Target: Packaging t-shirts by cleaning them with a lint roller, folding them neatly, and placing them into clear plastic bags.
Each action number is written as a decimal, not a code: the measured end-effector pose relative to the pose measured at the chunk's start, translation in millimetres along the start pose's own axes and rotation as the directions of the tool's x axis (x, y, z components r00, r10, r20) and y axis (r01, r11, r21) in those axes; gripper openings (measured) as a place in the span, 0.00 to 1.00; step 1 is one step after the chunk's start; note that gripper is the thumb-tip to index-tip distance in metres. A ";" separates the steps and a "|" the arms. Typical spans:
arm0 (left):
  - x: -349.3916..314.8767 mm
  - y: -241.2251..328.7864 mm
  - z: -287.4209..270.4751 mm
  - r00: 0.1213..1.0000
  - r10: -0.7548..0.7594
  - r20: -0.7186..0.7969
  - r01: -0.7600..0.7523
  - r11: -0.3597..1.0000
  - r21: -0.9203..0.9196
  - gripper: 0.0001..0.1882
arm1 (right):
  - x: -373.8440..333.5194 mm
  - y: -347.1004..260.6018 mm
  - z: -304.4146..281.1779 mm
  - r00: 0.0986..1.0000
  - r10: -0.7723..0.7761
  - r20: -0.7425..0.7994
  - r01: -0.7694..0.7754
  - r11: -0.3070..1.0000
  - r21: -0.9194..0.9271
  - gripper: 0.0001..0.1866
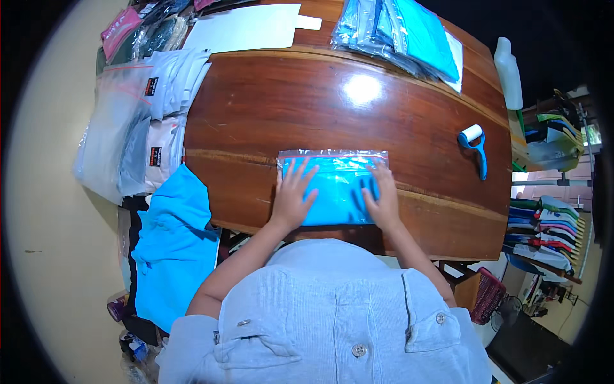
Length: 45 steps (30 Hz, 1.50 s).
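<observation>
A clear zip bag with a folded bright blue garment inside lies flat near the front edge of the wooden table. Its zip strip runs along the far side. My left hand rests on the bag's left part, fingers spread and pointing away from me. On the right edge lies my right hand, its fingers also stretched out and the thumb reaching inward over the plastic. Neither hand grips anything; both press on the package from above.
Bagged blue garments are stacked at the far right of the table. A lint roller lies at right. White card sits at the back; clear bags line the left edge. Loose blue cloth hangs at left.
</observation>
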State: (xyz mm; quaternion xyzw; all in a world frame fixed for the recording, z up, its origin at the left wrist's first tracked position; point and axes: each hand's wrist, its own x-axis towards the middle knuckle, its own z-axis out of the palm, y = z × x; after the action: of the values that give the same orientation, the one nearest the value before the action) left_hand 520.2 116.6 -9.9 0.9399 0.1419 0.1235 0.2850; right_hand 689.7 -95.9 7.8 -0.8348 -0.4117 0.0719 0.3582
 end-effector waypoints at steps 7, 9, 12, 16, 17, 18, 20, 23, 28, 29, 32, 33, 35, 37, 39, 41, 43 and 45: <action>-11.5 14.2 22.7 0.988 0.008 0.154 -0.051 0.960 0.276 0.32 | -9.5 -24.6 43.3 0.974 -0.108 0.199 0.161 0.949 -0.272 0.32; -11.8 11.3 24.2 0.989 0.004 0.148 -0.043 0.964 0.261 0.32 | -12.5 -23.0 47.0 0.979 -0.083 0.186 0.137 0.945 -0.297 0.32; -7.5 11.5 22.8 0.989 -0.015 0.147 -0.022 0.969 0.246 0.32 | -8.4 -14.1 46.1 0.974 -0.162 0.156 0.204 0.929 -0.309 0.30; 5.0 14.6 9.9 0.953 -0.156 0.261 0.129 0.985 0.118 0.31 | 23.3 20.8 27.4 0.980 0.197 0.029 -0.199 0.971 0.132 0.27; 9.5 15.3 6.0 0.951 -0.178 0.253 0.162 0.983 0.084 0.30 | 31.6 34.1 19.1 0.915 0.374 -0.155 -0.324 0.906 0.273 0.26; 13.2 17.9 3.8 0.967 -0.174 0.184 0.166 0.984 0.056 0.29 | 38.8 47.5 11.6 0.891 0.365 -0.270 -0.340 0.930 0.137 0.23; 23.9 24.6 2.5 0.991 -0.131 -0.003 0.131 0.991 0.040 0.27 | 52.3 70.2 0.8 0.866 0.407 -0.291 -0.418 0.908 0.027 0.18; 51.6 41.6 13.2 0.993 0.068 -0.097 -0.073 0.996 -0.049 0.22 | 62.0 89.1 -3.3 0.824 0.564 -0.040 -0.554 0.819 0.147 0.13; 108.7 70.9 44.3 0.989 0.122 -0.082 -0.115 0.990 0.085 0.22 | 58.7 83.5 -2.5 0.872 0.487 -0.048 -0.449 0.835 0.318 0.10; 117.3 74.4 48.5 0.991 0.104 -0.082 -0.097 0.992 0.076 0.20 | 57.1 79.4 -4.4 0.886 0.457 -0.076 -0.412 0.852 0.324 0.10; 132.5 82.9 55.8 0.999 0.037 0.007 -0.037 0.999 0.030 0.16 | 50.9 67.1 -15.9 0.919 0.373 -0.126 -0.297 0.867 0.399 0.08; 135.3 84.6 55.8 0.997 0.031 0.070 -0.032 0.999 0.010 0.15 | 49.6 63.0 -20.0 0.921 0.369 -0.125 -0.277 0.847 0.453 0.07; 138.2 87.4 54.3 0.991 0.029 0.132 -0.027 0.999 -0.019 0.13 | 48.1 55.8 -28.0 0.937 0.331 -0.110 -0.247 0.851 0.464 0.07; 139.4 89.2 51.1 0.991 0.034 0.130 -0.030 0.999 -0.036 0.11 | 47.5 49.9 -34.4 0.948 0.312 -0.061 -0.245 0.838 0.489 0.08; 140.3 89.8 48.0 0.991 0.063 0.120 -0.056 0.997 -0.062 0.10 | 47.2 45.4 -39.0 0.946 0.321 -0.044 -0.265 0.844 0.466 0.08; 139.9 90.3 47.2 0.989 0.116 0.087 -0.110 0.992 -0.066 0.09 | 46.7 42.1 -41.5 0.944 0.329 -0.014 -0.291 0.856 0.428 0.08; 137.7 90.7 48.3 0.983 0.179 0.032 -0.178 0.983 -0.034 0.08 | 45.6 39.3 -41.8 0.959 0.274 -0.072 -0.230 0.900 0.371 0.08; 134.0 91.9 50.5 0.972 0.234 -0.025 -0.234 0.972 -0.010 0.07 | 44.2 36.9 -40.9 0.964 0.253 -0.085 -0.208 0.911 0.357 0.09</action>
State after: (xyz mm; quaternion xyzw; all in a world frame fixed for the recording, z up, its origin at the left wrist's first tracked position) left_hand 678.5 63.2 22.1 0.9467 0.0328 0.1682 0.2729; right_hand 758.9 -100.2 21.3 -0.8048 -0.2672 0.1302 0.5138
